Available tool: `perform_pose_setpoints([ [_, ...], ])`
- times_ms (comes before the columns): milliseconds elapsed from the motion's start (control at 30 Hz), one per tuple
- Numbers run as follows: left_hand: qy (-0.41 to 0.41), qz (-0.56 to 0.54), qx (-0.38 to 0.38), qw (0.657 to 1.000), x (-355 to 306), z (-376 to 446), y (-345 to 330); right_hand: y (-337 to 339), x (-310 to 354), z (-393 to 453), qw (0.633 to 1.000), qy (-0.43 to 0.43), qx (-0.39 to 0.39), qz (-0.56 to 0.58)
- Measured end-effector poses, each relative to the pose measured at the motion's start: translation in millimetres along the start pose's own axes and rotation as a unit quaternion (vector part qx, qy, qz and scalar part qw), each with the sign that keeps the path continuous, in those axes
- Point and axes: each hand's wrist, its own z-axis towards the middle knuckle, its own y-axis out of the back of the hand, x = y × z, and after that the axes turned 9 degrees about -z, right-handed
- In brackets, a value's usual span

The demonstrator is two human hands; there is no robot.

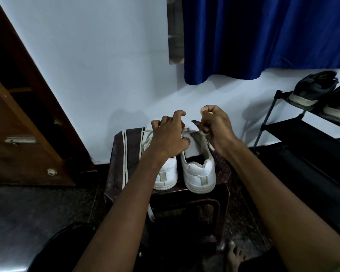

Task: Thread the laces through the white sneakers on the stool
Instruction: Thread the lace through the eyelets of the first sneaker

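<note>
while both sneakers sit heels-near on the dark stool (118,154), the left hand (169,138) rests on the left sneaker (166,173), fingers curled at its lace (146,137). right hand (216,124) pinches a lace end above the right sneaker (199,173). spare lace (125,154) lies on stool's left side.

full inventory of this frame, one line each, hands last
white sneakers: 2, white, side by side on the stool, heels toward the camera
stool: 1, dark brown, on the floor by the wall
loose lace: 1, white, draped over the stool's left side
dark shoes: 2, dark grey, on the rack at right
shoe rack: 1, black, right
curtain: 1, blue, top right
door: 1, brown, left
left hand: over the left sneaker
right hand: pinching lace above the right sneaker
</note>
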Motion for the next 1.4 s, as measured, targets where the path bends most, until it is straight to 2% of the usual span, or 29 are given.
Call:
perform_pose_setpoints([
  [33, 0.0, 0.001, -0.002, 1.0, 0, 0, 0, 2, -2, 0, 0.989, 0.051, 0.0, -0.137],
  [67, -0.001, 0.003, -0.004, 1.0, 0, 0, 0, 3, -5, 0, 0.956, 0.101, 0.012, -0.275],
  [133, -0.003, 0.007, -0.008, 1.0, 1, 1, -1, -2, -10, -4, 0.859, 0.16, 0.033, -0.486],
  [167, -0.003, 0.006, -0.009, 1.0, 1, 1, -2, -6, -11, -7, 0.82, 0.169, 0.036, -0.545],
  [200, -0.004, 0.006, -0.011, 1.0, 2, 1, -2, -8, -12, -9, 0.8, 0.171, 0.03, -0.574],
  [267, -0.004, 0.005, -0.01, 1.0, 2, 1, -2, -9, -14, -7, 0.792, 0.178, 0.006, -0.584],
  [300, -0.004, 0.006, -0.009, 1.0, 2, 1, -1, -7, -16, -3, 0.803, 0.175, -0.003, -0.569],
  [333, -0.005, 0.007, -0.007, 1.0, 2, 0, -1, -6, -17, -1, 0.83, 0.167, -0.004, -0.532],
  [367, -0.004, 0.008, -0.005, 1.0, 1, 0, 0, -5, -18, 1, 0.874, 0.146, 0.0, -0.464],
  [433, -0.001, 0.007, -0.003, 1.0, 0, -1, 1, -5, -13, -1, 0.971, 0.071, 0.009, -0.229],
  [467, -0.001, 0.006, -0.002, 1.0, 0, -1, 1, -4, -9, -2, 0.994, 0.024, 0.012, -0.104],
  [533, -0.002, 0.005, 0.001, 1.0, -1, -1, 1, 0, 0, -1, 0.998, -0.026, 0.03, 0.054],
  [567, -0.001, 0.004, 0.003, 1.0, -1, -1, 1, 2, 3, -2, 0.996, -0.025, 0.041, 0.073],
  [667, 0.001, 0.001, 0.004, 1.0, -2, -1, 2, -1, 5, -6, 0.997, 0.004, 0.047, -0.056],
  [700, 0.002, 0.001, 0.004, 1.0, -3, -2, 2, -4, 4, -8, 0.997, -0.002, 0.046, -0.067],
  [767, 0.002, 0.0, 0.006, 1.0, -3, -2, 2, -8, 3, -10, 0.997, -0.038, 0.055, 0.035],
  [833, 0.003, -0.002, 0.006, 1.0, -3, -2, 2, -9, 6, -9, 0.986, -0.068, 0.026, 0.152],
  [900, 0.004, -0.004, 0.008, 1.0, -2, -2, 3, -9, 10, -8, 0.982, -0.077, -0.017, 0.171],
  [1000, 0.002, -0.002, 0.009, 1.0, -2, -2, 3, -5, 18, -13, 0.993, -0.036, -0.045, 0.106],
  [1067, 0.004, -0.003, 0.009, 1.0, -3, -2, 3, -3, 21, -15, 0.997, 0.038, -0.049, -0.051],
  [1100, 0.005, -0.003, 0.007, 1.0, -3, -2, 2, -2, 20, -15, 0.977, 0.096, -0.045, -0.185],
  [1133, 0.005, -0.002, 0.004, 1.0, -2, -2, 2, -1, 18, -13, 0.934, 0.144, -0.032, -0.326],
  [1167, 0.004, 0.002, 0.0, 1.0, -2, -1, 2, -2, 14, -13, 0.882, 0.163, -0.012, -0.442],
  [1233, 0.003, 0.007, -0.001, 1.0, -1, -1, 1, -4, 9, -16, 0.802, 0.146, 0.033, -0.578],
  [1300, 0.005, 0.006, 0.002, 1.0, -1, -1, 1, -3, 0, -13, 0.758, 0.152, 0.043, -0.634],
  [1333, 0.006, 0.004, 0.002, 1.0, -1, -1, 1, -1, -2, -10, 0.753, 0.157, 0.034, -0.638],
  [1367, 0.006, 0.004, 0.001, 1.0, -1, -1, 1, 1, -1, -10, 0.765, 0.16, 0.025, -0.623],
  [1400, 0.005, 0.004, 0.001, 1.0, -1, -1, 1, 3, 0, -8, 0.801, 0.161, 0.023, -0.576],
])
